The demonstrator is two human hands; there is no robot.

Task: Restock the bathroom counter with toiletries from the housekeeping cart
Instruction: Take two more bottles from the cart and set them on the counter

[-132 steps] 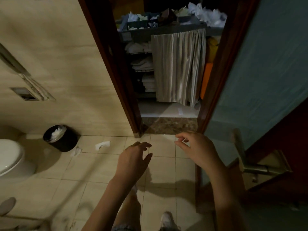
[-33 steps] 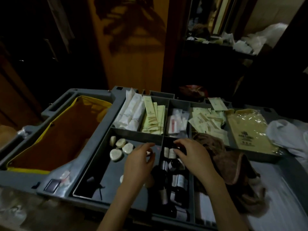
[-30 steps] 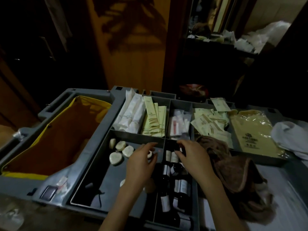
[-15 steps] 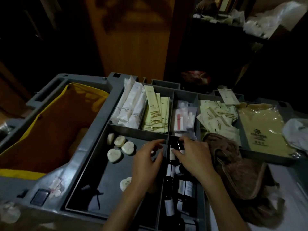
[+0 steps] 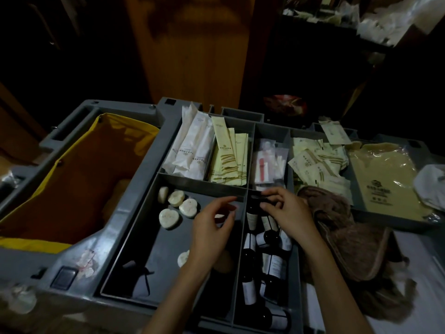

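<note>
Digging through the housekeeping cart [image 5: 134,213] for toiletries
Right hand [image 5: 289,213] pinched the top of a small dark bottle [image 5: 259,200] at the far end of the narrow bottle compartment [image 5: 238,273]. Left hand [image 5: 209,230] hung loose-fingered over the soap compartment [image 5: 163,249] beside it, holding nothing.

The grey cart top [image 5: 134,206] is split into compartments. At the back lie white sachets [image 5: 192,150] and pale yellow sachets [image 5: 228,160], then clear packets [image 5: 267,162] and cream packets [image 5: 313,165]. Nearer, heart-shaped soaps [image 5: 168,218] fill the wide bin and dark bottles [image 5: 274,263] the narrow one, with a brown cloth [image 5: 349,237] heaped at the right.
</note>
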